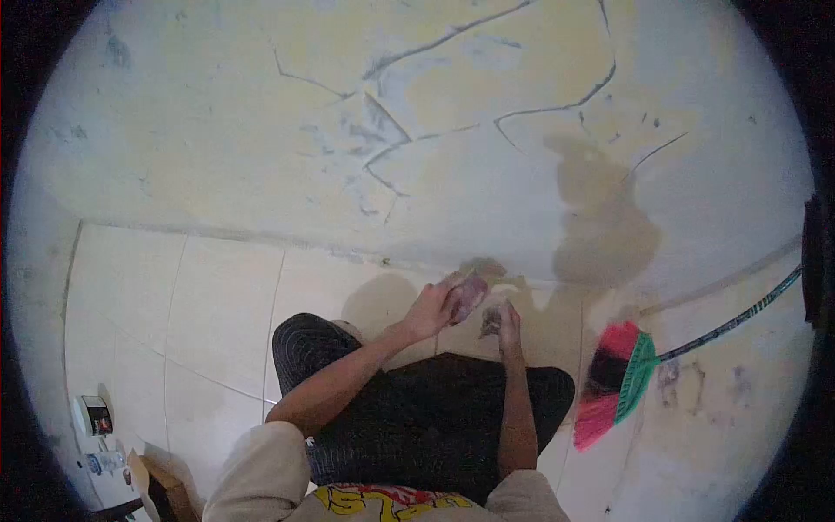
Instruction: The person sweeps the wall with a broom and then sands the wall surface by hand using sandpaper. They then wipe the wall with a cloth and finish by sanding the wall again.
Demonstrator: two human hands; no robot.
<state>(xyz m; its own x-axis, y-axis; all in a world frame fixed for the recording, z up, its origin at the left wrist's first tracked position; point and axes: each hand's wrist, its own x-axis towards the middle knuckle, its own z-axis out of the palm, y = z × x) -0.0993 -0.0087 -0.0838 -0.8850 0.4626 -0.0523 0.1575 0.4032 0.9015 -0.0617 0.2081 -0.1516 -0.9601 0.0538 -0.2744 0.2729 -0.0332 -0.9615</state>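
My left hand [430, 311] is closed around a purplish, dusty object [468, 298] whose exact kind is unclear. Close by on the right, my right hand [509, 324] grips a small dark grey object [491, 320], too blurred to name. The two hands are apart, above the tiled floor [228, 287] and just in front of my crossed legs [409, 404]. Beyond them rises a pale wall [487, 191] with cracks and grey patches.
A broom [622, 378] with pink and black bristles leans at the right. At the lower left are a white tub [87, 416], a plastic bottle [106, 461] and an open cardboard box [161, 487]. Shadows fall on the wall.
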